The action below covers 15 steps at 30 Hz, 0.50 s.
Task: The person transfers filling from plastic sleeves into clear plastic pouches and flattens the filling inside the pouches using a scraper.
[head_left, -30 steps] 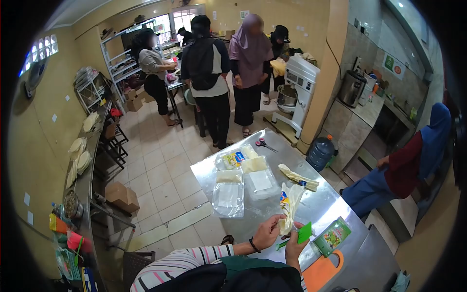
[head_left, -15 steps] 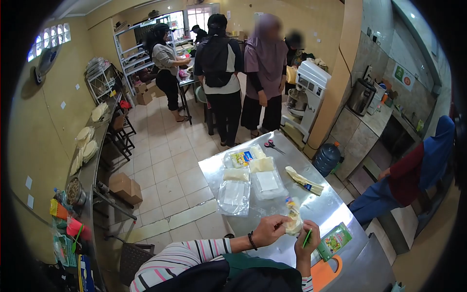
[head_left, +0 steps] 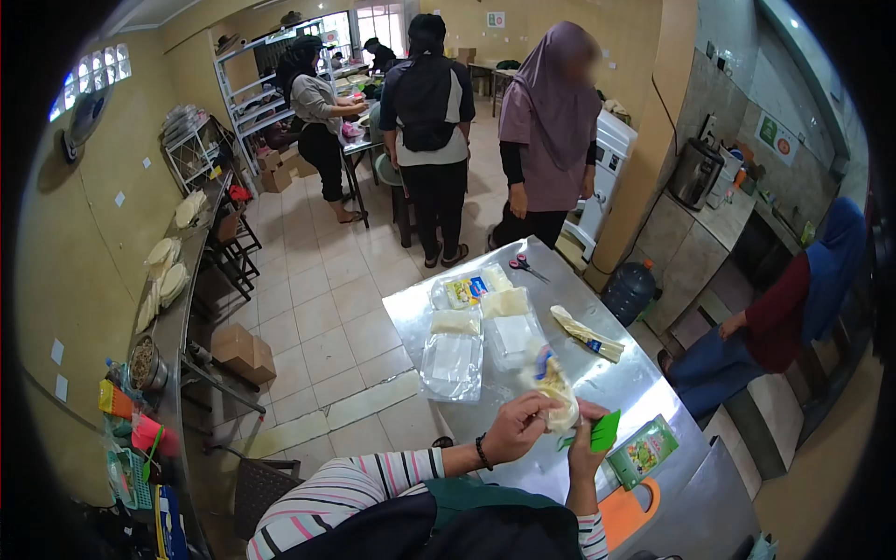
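Note:
Over the metal table [head_left: 504,457], my left hand [head_left: 516,427] pinches a crumpled cream-coloured plastic packet [head_left: 554,392] with a blue label. It hangs between my hands and is partly blurred. My right hand [head_left: 586,439] is closed around a green plastic scraper [head_left: 606,431], its fingertips up against the packet's lower end. A similar twisted cream packet [head_left: 586,333] lies further right on the table. Clear plastic pouches with pale contents [head_left: 454,359] lie beyond my left hand. Near my right hand is a green printed packet [head_left: 644,454].
Scissors [head_left: 528,269] lie at the table's far corner. An orange cutting board [head_left: 627,519] sits by the near edge. A person in purple [head_left: 551,131] stands beyond the table, another in a blue head covering [head_left: 789,299] to the right. A blue water jug [head_left: 630,291] stands beside the table.
The green scraper has turned, showing its broad face instead of its edge. The packet has shifted slightly between my hands. The person in purple has moved closer to the table.

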### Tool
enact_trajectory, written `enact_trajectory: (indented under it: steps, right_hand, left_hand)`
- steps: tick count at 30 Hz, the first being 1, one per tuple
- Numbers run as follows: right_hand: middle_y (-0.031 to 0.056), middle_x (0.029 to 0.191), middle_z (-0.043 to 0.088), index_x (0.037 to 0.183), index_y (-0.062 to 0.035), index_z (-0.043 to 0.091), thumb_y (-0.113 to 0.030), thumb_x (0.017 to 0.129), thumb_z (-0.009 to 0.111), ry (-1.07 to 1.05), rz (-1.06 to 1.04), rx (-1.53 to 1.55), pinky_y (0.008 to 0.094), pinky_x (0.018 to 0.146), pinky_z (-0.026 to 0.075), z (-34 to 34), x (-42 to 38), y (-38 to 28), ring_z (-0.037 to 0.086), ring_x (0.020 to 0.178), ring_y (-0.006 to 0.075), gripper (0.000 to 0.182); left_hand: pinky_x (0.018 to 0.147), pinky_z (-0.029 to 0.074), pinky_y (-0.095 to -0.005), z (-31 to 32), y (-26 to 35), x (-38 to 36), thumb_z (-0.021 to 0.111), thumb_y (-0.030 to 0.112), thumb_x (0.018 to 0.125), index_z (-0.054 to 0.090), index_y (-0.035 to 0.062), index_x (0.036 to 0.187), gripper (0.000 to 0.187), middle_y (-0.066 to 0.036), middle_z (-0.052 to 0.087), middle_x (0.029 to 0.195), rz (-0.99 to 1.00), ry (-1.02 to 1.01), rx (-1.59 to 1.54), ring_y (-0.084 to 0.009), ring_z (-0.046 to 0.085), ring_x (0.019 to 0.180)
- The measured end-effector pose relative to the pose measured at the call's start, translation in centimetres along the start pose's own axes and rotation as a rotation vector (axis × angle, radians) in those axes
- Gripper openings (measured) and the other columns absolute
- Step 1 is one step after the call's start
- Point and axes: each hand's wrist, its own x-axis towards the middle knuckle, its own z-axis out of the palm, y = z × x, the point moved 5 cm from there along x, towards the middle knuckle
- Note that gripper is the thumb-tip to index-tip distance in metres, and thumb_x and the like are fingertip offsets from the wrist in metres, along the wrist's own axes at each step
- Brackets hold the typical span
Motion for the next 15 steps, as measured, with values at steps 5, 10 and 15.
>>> enact_trajectory:
  steps: [5, 10, 15]
  right_hand:
    - [0.0179, 0.092, 0.059, 0.082, 0.0023, 0.052, 0.009, 0.075, 0.042, 0.184, -0.157, -0.052, 0.0318, 0.081, 0.045, -0.2, 1.1, -2.2, 0.058, 0.088, 0.0239, 0.014]
    - [0.0185, 0.095, 0.056, 0.083, 0.0006, 0.047, 0.005, 0.075, 0.043, -0.127, -0.316, -0.238, 0.0319, 0.078, 0.045, -0.1, 0.9, -3.1, 0.057, 0.088, 0.0239, 0.010]
    - [0.0149, 0.088, 0.054, 0.079, -0.0031, 0.041, 0.005, 0.078, 0.041, -0.055, -0.135, 0.065, 0.0294, 0.081, 0.040, 0.1, 0.8, -3.4, 0.051, 0.082, 0.0194, 0.008]
  left_hand:
    - [0.061, 0.047, -0.0217, 0.0, -1.0, -0.8, 0.041, -0.005, 0.076, 0.052, -0.0001, 0.107, 0.033, -0.009, 0.049, 0.096, -0.063, 0.078, -0.101, -0.0117, 0.056, 0.069]
    - [0.056, 0.041, -0.0223, 0.0, -2.5, -0.6, 0.056, 0.016, 0.083, 0.050, 0.0034, 0.095, 0.018, 0.000, 0.048, 0.080, -0.269, -0.330, 0.031, -0.0060, 0.045, 0.064]
    - [0.054, 0.039, -0.0221, -0.6, -4.1, -0.5, 0.067, 0.034, 0.076, 0.050, 0.0048, 0.076, 0.034, 0.002, 0.047, 0.069, -0.467, -0.492, -0.157, -0.0066, 0.043, 0.062]
